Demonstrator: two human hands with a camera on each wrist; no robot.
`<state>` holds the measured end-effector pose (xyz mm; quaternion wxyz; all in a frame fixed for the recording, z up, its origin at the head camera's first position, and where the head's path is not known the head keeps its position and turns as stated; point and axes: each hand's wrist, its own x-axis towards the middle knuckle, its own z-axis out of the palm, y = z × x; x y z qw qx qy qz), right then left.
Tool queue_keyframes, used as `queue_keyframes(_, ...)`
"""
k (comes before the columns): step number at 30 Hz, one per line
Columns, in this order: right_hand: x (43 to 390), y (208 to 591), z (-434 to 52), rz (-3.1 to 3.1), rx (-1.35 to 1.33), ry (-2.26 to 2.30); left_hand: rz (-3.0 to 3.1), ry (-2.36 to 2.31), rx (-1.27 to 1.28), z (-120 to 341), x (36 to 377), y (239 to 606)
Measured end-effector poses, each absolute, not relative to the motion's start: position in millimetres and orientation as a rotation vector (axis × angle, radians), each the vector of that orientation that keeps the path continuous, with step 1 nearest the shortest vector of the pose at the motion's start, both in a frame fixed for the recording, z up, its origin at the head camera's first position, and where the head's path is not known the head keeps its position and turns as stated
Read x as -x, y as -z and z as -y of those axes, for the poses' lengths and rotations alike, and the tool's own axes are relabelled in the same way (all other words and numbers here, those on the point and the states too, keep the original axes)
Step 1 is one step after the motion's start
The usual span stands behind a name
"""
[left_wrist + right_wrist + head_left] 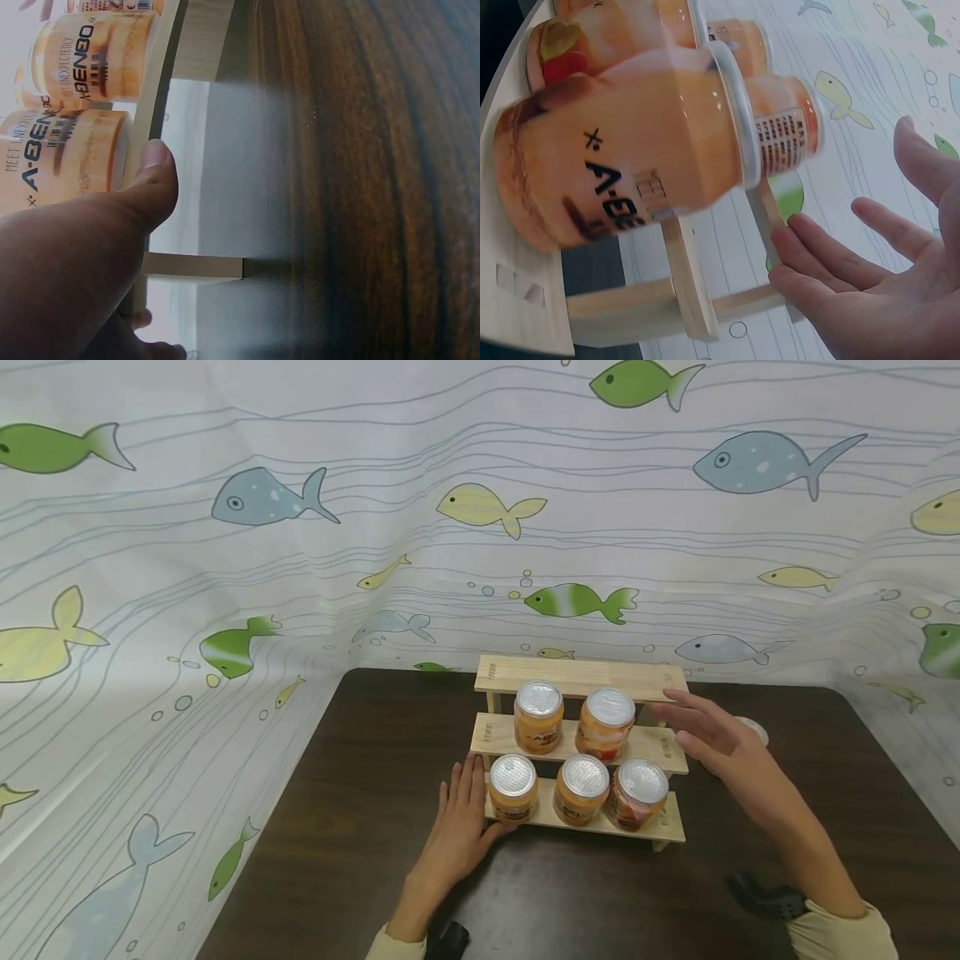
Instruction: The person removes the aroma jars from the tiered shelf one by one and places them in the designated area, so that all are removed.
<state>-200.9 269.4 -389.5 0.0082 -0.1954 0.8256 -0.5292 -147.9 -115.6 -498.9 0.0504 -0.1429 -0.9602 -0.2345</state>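
A three-tier wooden rack stands on the dark table in the head view. Orange-labelled cans with silver lids stand on it, two on the middle tier and three on the bottom one. My left hand rests against the rack's left end, fingers stretched back and thumb at the bottom tier's front edge. In the left wrist view the thumb touches that board just below the cans' bases. My right hand hovers at the rack's right end with fingers extended, holding nothing. The right wrist view shows a can near its fingers.
Partly hidden behind my right hand is another silver-topped item on the table. A white fish-printed sheet hangs behind and along the sides of the dark wood table. Black devices sit at both wrists.
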Motion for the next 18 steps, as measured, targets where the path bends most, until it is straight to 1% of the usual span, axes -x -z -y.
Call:
queue_keyframes(4, 204, 390, -263, -2.527, 0.633, 1.682, 2.928, 0.706, 0.441, 116, 147, 498)
queue_keyframes(12, 210, 391, -254, -2.528, 0.584, 1.603, 2.925, 0.742, 0.442, 116, 147, 499)
queue_keyframes(18, 216, 394, -243, -2.489, 0.556, 1.636, 2.931, 0.756, 0.436, 116, 148, 500)
